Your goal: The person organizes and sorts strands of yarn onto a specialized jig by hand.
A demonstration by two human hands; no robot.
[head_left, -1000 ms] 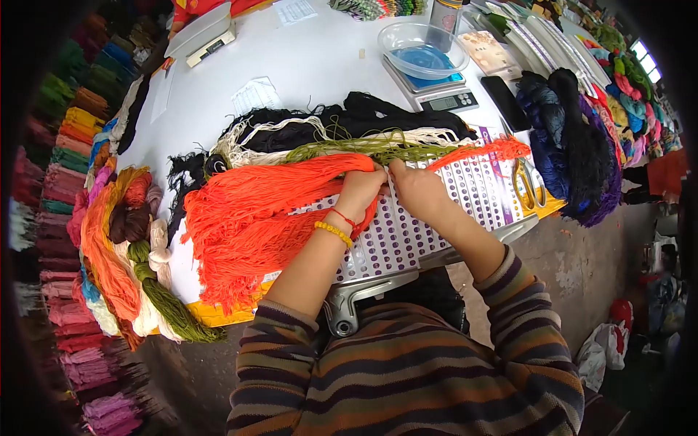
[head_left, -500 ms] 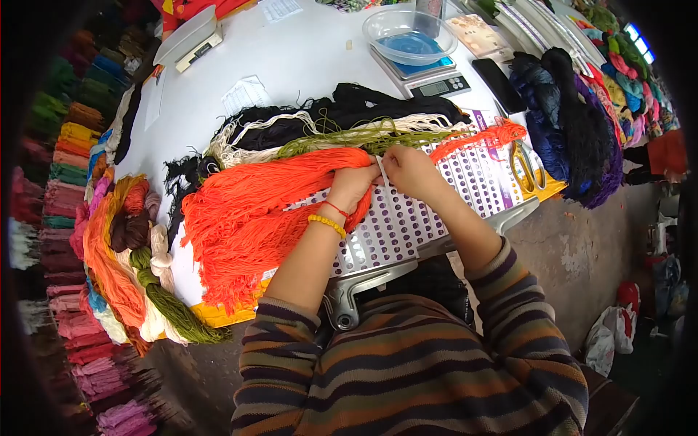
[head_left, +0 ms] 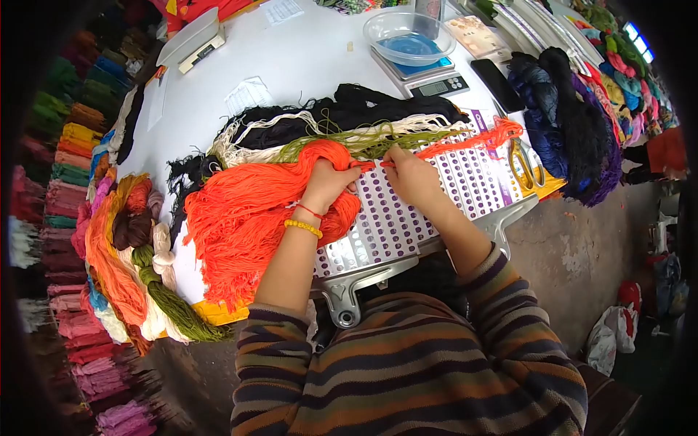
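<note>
A thick bundle of bright orange yarn (head_left: 243, 207) lies across the table in front of me, its loose ends fanned out to the left. My left hand (head_left: 331, 183) is closed on the bundle's looped right end, with a few orange strands pinched at the fingertips. Close by on the right, my right hand (head_left: 413, 178) pinches the same thin strands, which span the short gap between both hands. More orange strands (head_left: 472, 138) trail away behind it to the right. Beneath both hands is a white sheet with rows of purple dots (head_left: 385, 225).
Black yarn (head_left: 363, 105), cream yarn (head_left: 240, 149) and olive yarn lie behind the orange bundle. Scissors (head_left: 536, 176) and a phone (head_left: 498, 85) rest at right. A digital scale (head_left: 440, 87) carries a clear bowl (head_left: 411, 47). A metal bracket (head_left: 349, 294) lines the near edge.
My left hand has moved left with the looped end of the orange bundle. A gap with orange strands across it has opened between my hands.
</note>
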